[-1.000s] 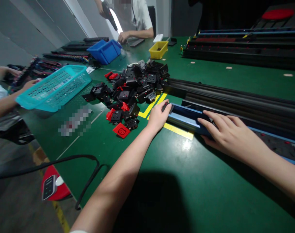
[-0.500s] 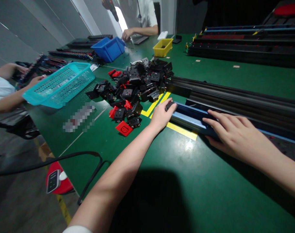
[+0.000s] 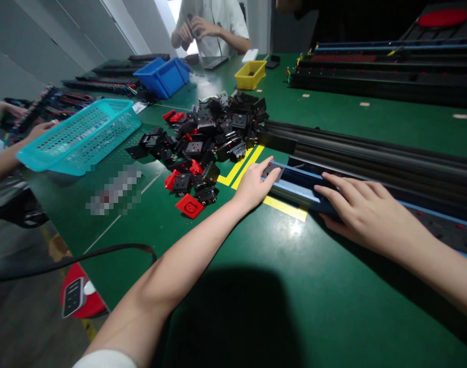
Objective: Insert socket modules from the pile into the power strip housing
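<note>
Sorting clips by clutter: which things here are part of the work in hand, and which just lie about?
In hand: left hand at the end of the blue-edged rail; right hand resting on it; pile of black and red sockets.

Lying about: teal basket, blue bin, yellow bin.

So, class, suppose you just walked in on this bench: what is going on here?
A person works at a green table. Their left hand presses a small black part at the end of a long blue-edged rail, while the right hand lies flat on the rail further along. Beside the left hand is a pile of black and red socket modules. A teal basket, a blue bin and a yellow bin stand beyond. Other people work at the left and far edges.
</note>
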A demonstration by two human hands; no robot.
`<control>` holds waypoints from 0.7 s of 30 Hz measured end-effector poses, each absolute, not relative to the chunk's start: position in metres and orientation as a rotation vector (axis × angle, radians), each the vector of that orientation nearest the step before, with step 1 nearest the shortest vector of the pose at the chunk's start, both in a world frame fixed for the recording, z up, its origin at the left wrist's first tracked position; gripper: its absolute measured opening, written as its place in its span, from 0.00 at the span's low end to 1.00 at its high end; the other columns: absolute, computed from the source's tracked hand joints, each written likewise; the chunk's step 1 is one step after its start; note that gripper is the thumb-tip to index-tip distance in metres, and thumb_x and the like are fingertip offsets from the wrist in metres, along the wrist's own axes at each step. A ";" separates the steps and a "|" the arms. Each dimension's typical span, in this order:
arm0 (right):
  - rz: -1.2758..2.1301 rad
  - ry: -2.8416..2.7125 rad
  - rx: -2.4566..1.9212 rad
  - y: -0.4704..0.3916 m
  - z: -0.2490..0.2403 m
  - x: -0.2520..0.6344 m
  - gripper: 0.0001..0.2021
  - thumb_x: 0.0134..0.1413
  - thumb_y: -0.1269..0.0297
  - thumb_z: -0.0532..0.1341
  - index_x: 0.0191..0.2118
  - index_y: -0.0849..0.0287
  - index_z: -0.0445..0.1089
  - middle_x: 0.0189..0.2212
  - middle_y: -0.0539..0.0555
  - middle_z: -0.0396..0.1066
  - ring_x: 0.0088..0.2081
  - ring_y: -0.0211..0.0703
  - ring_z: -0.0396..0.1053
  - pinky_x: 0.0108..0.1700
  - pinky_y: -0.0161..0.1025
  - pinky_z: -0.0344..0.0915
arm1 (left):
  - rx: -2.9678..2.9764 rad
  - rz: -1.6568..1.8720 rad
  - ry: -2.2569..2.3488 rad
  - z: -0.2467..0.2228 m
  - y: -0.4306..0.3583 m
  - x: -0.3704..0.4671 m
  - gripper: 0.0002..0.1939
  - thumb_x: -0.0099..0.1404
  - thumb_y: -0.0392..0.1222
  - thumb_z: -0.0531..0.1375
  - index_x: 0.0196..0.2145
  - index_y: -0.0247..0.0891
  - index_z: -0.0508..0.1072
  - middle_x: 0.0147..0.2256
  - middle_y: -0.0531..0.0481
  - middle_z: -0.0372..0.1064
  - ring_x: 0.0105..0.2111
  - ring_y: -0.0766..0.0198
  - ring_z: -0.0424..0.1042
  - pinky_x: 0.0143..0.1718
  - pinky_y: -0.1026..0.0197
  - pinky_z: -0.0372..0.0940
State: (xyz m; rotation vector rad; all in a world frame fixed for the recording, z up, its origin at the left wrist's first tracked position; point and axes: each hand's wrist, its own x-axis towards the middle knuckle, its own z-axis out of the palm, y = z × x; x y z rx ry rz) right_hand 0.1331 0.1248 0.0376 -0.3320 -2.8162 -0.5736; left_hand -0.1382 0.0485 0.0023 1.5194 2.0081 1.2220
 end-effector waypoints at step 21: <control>-0.473 -2.820 -0.365 0.126 0.036 0.134 0.25 0.68 0.57 0.56 0.65 0.66 0.62 0.66 0.69 0.62 0.59 0.65 0.68 0.53 0.54 0.64 | 1.497 1.317 1.955 0.005 0.045 -0.134 0.16 0.69 0.53 0.61 0.34 0.42 0.59 0.31 0.55 0.61 0.31 0.66 0.63 0.35 0.61 0.58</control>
